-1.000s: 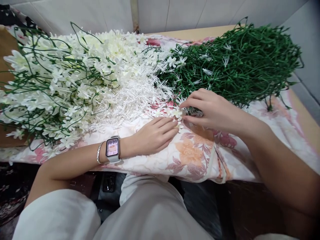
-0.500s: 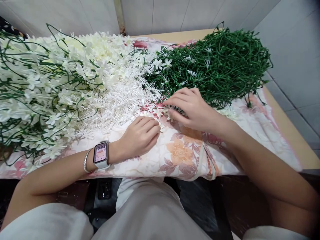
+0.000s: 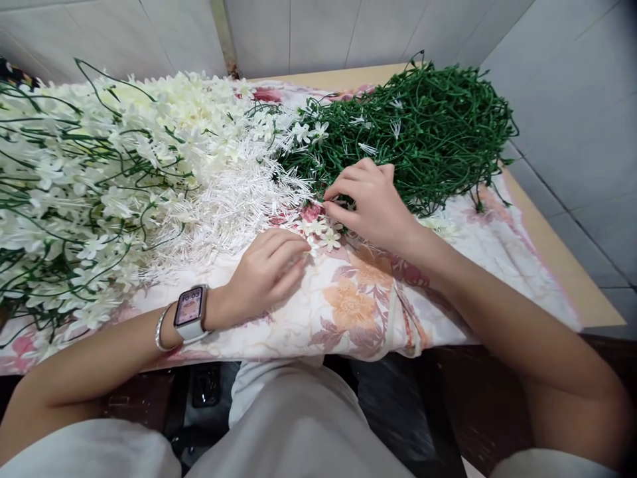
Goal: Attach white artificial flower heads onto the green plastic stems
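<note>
My right hand (image 3: 373,202) lies at the near edge of a big pile of green plastic stems (image 3: 442,126). Its thumb and forefinger are pinched together on a thin green stem (image 3: 343,207) that is mostly hidden under the palm. My left hand (image 3: 266,269) rests on the floral cloth (image 3: 358,305) with its fingers curled. Its fingertips touch a small cluster of loose white flowers (image 3: 318,234). What, if anything, sits under those fingertips is hidden. A smartwatch (image 3: 189,307) and a bangle are on my left wrist.
A heap of white artificial flowers on green stems (image 3: 99,172) fills the left side. A pile of thin white stamen sticks (image 3: 233,206) lies beside it. The wooden table edge (image 3: 557,259) and a tiled wall are at the right. My lap is below.
The view has shifted, so the piles sit further left. My left hand's fingers have curled in from flat. My right hand stays pinched at the edge of the green pile.
</note>
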### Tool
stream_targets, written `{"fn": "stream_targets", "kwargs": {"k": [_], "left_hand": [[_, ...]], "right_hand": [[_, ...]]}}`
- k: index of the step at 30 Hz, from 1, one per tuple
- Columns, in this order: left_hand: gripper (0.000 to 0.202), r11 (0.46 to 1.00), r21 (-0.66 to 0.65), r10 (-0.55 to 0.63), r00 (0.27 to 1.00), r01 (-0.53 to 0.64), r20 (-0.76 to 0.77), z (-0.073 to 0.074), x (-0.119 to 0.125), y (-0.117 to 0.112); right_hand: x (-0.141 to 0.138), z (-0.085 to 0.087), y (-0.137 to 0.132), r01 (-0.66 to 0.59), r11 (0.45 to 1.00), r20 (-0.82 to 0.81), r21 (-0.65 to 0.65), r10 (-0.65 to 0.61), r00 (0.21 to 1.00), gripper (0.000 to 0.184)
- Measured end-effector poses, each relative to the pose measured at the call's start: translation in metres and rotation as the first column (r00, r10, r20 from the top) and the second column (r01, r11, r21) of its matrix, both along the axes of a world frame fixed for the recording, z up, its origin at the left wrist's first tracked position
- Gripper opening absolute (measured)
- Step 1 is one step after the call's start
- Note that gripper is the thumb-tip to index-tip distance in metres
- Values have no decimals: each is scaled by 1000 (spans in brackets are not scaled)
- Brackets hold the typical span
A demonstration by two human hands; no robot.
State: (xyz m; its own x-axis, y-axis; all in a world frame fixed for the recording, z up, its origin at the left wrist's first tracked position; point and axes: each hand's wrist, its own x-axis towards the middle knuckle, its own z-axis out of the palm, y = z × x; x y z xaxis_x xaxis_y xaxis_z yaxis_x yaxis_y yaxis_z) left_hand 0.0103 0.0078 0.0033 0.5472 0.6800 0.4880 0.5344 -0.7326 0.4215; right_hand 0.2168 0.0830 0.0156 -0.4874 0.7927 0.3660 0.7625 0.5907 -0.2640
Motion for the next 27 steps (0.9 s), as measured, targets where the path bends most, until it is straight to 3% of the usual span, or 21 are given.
{"fn": "stream_targets", "kwargs": {"k": [5,11,19,25,27], "left_hand": [[13,989,-129,90,991,-77,98,1,-2,4],[13,992,-122,57,991,-41,125,2,-4,5],[13,984,-160,98,989,-80,111,2,-2,5],[17,990,-122,72,997,-71,4,0,-3,8],[14,991,-101,81,996,-84,-30,-2,-3,8]], "right_hand": [[13,15,-4,19,1000,-7,18,-19,1000,22],[28,25,0,78,992,138,101,-92,986,33],[41,30,3,151,976,275,156,-190,942,38],[37,34,-4,183,974,262,135,-213,941,32],[33,34,-7,135,977,232,166,-172,957,26]]}}
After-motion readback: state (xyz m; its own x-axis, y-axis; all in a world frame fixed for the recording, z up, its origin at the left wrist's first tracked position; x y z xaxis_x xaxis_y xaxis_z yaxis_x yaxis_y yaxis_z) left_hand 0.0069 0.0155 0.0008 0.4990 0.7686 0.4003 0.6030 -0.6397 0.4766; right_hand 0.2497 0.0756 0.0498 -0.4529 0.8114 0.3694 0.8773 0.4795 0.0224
